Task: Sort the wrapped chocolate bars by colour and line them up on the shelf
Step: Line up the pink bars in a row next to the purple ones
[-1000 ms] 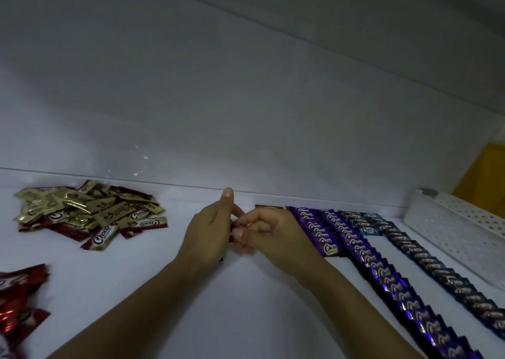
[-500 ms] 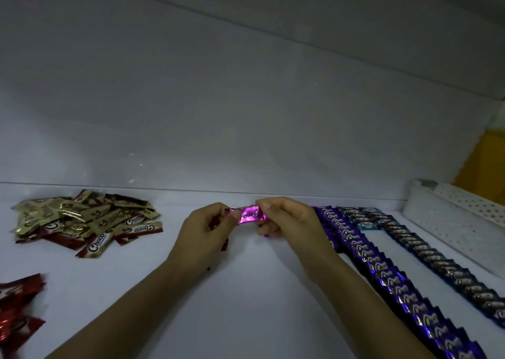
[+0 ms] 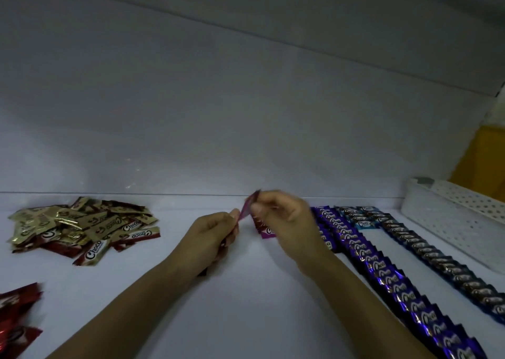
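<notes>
1. Head view. My right hand point(image 3: 284, 216) pinches one magenta bar point(image 3: 249, 207) between thumb and forefinger. The bar stands on edge just above the shelf point(image 3: 246, 304), near the back wall.
2. My left hand point(image 3: 214, 233) is curled round a small clutch of bars point(image 3: 225, 245). They are dark and blurred, so I cannot tell their colour. Its thumb tip touches the lower end of the magenta bar.
3. I judge this to be the start of a magenta line. A laid bar point(image 3: 267, 231) of the same colour lies at five o'clock from the held one, partly under my right hand.
4. To do it well, I should free the left thumb and tip the bar flat, logo up. It should overlap the laid bar at the same slant as the purple row point(image 3: 382, 271).
5. The new line should run beside the purple row, at its nine o'clock side, without touching it.
6. The bar looks thin, with glossy foil and a flat crimped end. It is probably slippery, so a pinch at the crimp suits it.
7. The gold pile point(image 3: 82, 227) at nine o'clock and the red bars point(image 3: 16, 312) at seven o'clock are not lined up yet.
</notes>
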Tool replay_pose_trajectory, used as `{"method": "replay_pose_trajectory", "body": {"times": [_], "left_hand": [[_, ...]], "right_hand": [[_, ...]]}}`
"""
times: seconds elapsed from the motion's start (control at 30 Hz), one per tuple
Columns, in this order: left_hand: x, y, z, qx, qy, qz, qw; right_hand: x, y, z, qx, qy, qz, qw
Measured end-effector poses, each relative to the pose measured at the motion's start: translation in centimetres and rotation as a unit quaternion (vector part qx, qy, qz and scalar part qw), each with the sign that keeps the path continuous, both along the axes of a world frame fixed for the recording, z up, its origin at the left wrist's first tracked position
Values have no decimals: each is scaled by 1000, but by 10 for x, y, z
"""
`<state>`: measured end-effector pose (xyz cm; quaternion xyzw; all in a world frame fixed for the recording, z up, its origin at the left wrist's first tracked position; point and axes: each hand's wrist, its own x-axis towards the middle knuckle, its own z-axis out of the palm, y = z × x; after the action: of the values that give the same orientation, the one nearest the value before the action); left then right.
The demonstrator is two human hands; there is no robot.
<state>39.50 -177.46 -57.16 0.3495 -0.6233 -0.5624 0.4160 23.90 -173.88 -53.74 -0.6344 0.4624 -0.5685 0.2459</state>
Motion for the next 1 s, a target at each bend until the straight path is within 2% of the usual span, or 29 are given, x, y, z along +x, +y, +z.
{"method": "replay_pose_trajectory", "body": {"times": [0.07,0.13,0.17,0.23,0.33,0.5,0.7,1.0], "left_hand": [[0,0,0,-9,-9,29,1000],[-2,-1,-2,-15,-18,49,999],[-2,-1,-2,-20,-21,57,998],[-3,-1,-4,-34,-25,68,997],[-4,-1,-7,-55,-27,82,995],[-4,-4,-8,-54,-13,92,994],[-3,-6,-9,-21,-4,100,995],[-2,-4,-8,-18,-6,107,994]], "right_hand": [[-25,-3,5,-43,84,-159,983],[-52,-4,4,-45,236,-268,933],[-61,-4,1,-29,297,-279,913],[-67,-6,-6,-3,362,-237,902],[-60,-9,-14,11,375,-169,911],[-57,-17,-21,56,408,-147,899],[-52,-22,-25,71,446,-174,875],[-54,-24,-26,77,458,-181,867]]}}
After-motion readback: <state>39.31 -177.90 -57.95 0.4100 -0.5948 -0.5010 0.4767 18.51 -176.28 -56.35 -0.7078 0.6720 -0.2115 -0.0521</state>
